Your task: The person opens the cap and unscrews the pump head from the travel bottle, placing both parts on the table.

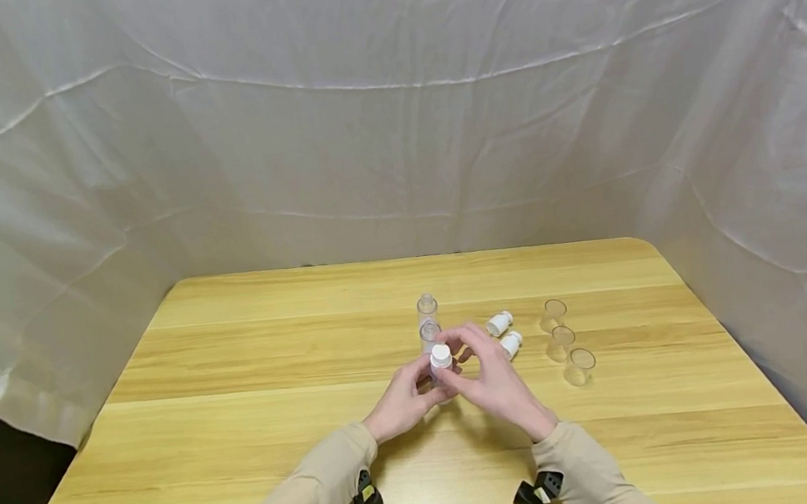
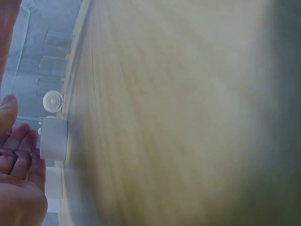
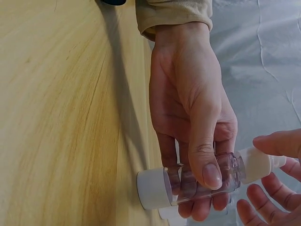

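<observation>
In front of me my left hand [image 1: 407, 403] grips the body of a clear bottle [image 3: 195, 186] with a white base [image 3: 154, 189], thumb on the near side. The bottle stands upright over the wood table. On its neck sits a white pump head [image 1: 440, 355], which my right hand [image 1: 493, 382] pinches between thumb and fingers. In the right wrist view the thumb and fingers of that hand lie about the white collar [image 3: 255, 164]. Just behind the held bottle stand two more clear bottles, the farther one [image 1: 427, 308] and the nearer one [image 1: 429, 333], both open at the neck.
To the right lie two white pump heads, a farther one [image 1: 499, 323] and a nearer one [image 1: 511, 345] partly behind my right hand. Three clear caps [image 1: 579, 367] stand in a row farther right. Grey cloth [image 1: 389, 136] hangs behind the table [image 1: 236, 365].
</observation>
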`<state>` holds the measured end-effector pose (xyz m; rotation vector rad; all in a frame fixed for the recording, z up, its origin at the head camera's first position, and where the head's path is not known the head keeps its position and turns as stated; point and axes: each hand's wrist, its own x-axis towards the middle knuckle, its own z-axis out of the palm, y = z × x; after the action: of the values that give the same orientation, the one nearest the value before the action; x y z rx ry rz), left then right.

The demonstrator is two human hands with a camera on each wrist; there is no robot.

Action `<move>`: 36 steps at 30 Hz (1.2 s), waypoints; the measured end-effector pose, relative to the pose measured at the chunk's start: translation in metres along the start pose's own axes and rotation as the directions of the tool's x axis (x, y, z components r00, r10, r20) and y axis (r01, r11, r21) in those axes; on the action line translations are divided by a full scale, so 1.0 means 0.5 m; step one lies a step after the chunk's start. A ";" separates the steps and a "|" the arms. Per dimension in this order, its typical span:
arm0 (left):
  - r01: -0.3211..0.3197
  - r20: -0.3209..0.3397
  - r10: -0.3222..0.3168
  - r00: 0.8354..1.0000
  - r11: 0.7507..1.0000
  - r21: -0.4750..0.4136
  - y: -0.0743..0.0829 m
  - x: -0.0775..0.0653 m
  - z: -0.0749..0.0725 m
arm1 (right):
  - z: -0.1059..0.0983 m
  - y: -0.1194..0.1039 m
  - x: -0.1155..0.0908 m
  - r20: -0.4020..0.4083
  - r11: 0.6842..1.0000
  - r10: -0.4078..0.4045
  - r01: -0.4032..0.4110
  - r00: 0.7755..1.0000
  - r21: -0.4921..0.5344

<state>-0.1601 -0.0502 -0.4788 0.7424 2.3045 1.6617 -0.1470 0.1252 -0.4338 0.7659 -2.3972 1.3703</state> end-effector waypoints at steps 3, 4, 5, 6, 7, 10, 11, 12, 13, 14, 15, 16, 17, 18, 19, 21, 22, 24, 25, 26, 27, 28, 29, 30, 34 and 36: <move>0.005 -0.003 -0.005 1.000 1.000 0.003 0.001 0.000 -0.001 | 0.000 0.000 0.000 0.005 1.000 -0.002 0.002 1.000 0.001; 0.006 -0.004 -0.006 1.000 1.000 0.001 0.001 0.000 -0.001 | 0.000 0.000 0.000 0.006 1.000 -0.003 0.003 1.000 0.001; 0.010 -0.004 -0.010 1.000 1.000 0.000 0.002 0.000 -0.002 | 0.000 0.000 0.000 0.007 1.000 -0.004 0.004 1.000 0.001; 0.014 -0.004 -0.014 1.000 1.000 -0.003 0.003 0.000 -0.002 | -0.001 -0.001 0.001 0.008 1.000 -0.003 0.003 1.000 0.001; 0.015 -0.004 -0.015 1.000 1.000 -0.005 0.003 0.000 -0.002 | -0.001 0.000 0.001 0.011 1.000 -0.002 0.002 1.000 0.002; 0.015 0.000 -0.015 1.000 1.000 -0.013 0.004 0.000 -0.003 | 0.000 0.001 0.003 0.014 1.000 -0.004 0.004 1.000 0.001; 0.018 0.000 -0.018 1.000 1.000 -0.011 0.005 -0.001 -0.003 | 0.000 0.001 0.003 0.015 1.000 -0.003 0.003 1.000 0.003; 0.016 0.000 -0.016 1.000 1.000 -0.009 0.005 -0.001 -0.003 | 0.000 0.002 0.003 0.016 1.000 0.000 -0.001 1.000 0.005; 0.015 -0.001 -0.015 1.000 1.000 -0.006 0.005 -0.001 -0.003 | 0.000 0.002 0.003 0.017 1.000 0.003 -0.003 1.000 0.012; 0.014 -0.002 -0.014 1.000 1.000 -0.004 0.005 -0.001 -0.003 | 0.000 0.003 0.003 0.017 1.000 0.006 -0.006 1.000 0.020; 0.013 -0.001 -0.013 1.000 1.000 -0.004 0.005 -0.001 -0.003 | 0.000 0.003 0.003 0.018 0.999 0.010 -0.010 1.000 0.030; 0.013 -0.001 -0.013 1.000 1.000 -0.005 0.005 -0.001 -0.003 | 0.000 0.003 0.003 0.019 0.999 0.012 -0.013 1.000 0.039; 0.013 -0.001 -0.013 1.000 1.000 -0.007 0.005 -0.001 -0.003 | 0.000 0.003 0.003 0.019 0.999 0.012 -0.013 1.000 0.047; 0.013 0.000 -0.013 1.000 1.000 -0.010 0.005 -0.001 -0.003 | 0.000 0.002 0.003 0.020 0.999 0.008 -0.009 1.000 0.053; 0.014 0.002 -0.014 1.000 1.000 -0.013 0.005 -0.001 -0.003 | 0.000 0.002 0.003 0.021 0.998 0.003 -0.005 1.000 0.058; 0.018 0.005 -0.018 1.000 1.000 -0.018 0.004 0.000 -0.004 | -0.001 0.002 0.003 0.023 0.998 -0.010 0.009 1.000 0.057; 0.020 0.007 -0.020 1.000 1.000 -0.018 0.004 0.000 -0.004 | -0.001 0.002 0.002 0.026 0.998 -0.015 0.013 1.000 0.058; 0.016 0.006 -0.016 1.000 1.000 -0.013 0.002 0.000 -0.004 | -0.001 0.002 0.002 0.029 0.998 -0.021 0.020 0.999 0.059; 0.017 0.006 -0.017 1.000 1.000 -0.011 0.001 0.001 -0.004 | -0.002 0.002 0.001 0.029 0.998 -0.017 0.015 0.999 0.058; 0.016 0.007 -0.016 1.000 1.000 -0.011 0.000 0.001 -0.003 | -0.002 0.002 0.001 0.028 0.998 -0.011 0.010 1.000 0.058; 0.011 0.008 -0.011 1.000 1.000 -0.009 -0.001 0.001 -0.003 | -0.002 0.002 0.001 0.026 0.998 -0.003 0.001 1.000 0.058; 0.008 0.009 -0.008 1.000 1.000 -0.008 -0.002 0.002 -0.002 | -0.002 0.002 0.001 0.022 0.998 0.007 -0.008 1.000 0.055; 0.005 0.008 -0.005 1.000 1.000 -0.007 -0.003 0.002 -0.002 | -0.002 0.001 0.001 0.016 0.999 0.014 -0.015 1.000 0.050; 0.006 0.010 -0.006 1.000 1.000 -0.008 -0.003 0.003 -0.001 | -0.002 0.001 0.001 0.011 0.999 0.021 -0.022 1.000 0.044; 0.018 0.011 -0.018 1.000 1.000 -0.007 -0.001 0.002 -0.001 | 0.000 0.002 0.001 0.001 0.999 0.020 -0.020 1.000 0.026; 0.027 0.010 -0.027 1.000 1.000 -0.004 0.001 0.001 -0.001 | 0.001 0.004 0.001 0.003 1.000 0.003 -0.003 1.000 0.022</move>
<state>-0.1605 -0.0503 -0.4782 0.7133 2.2931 1.6476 -0.1483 0.1256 -0.4351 0.7705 -2.3899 1.3999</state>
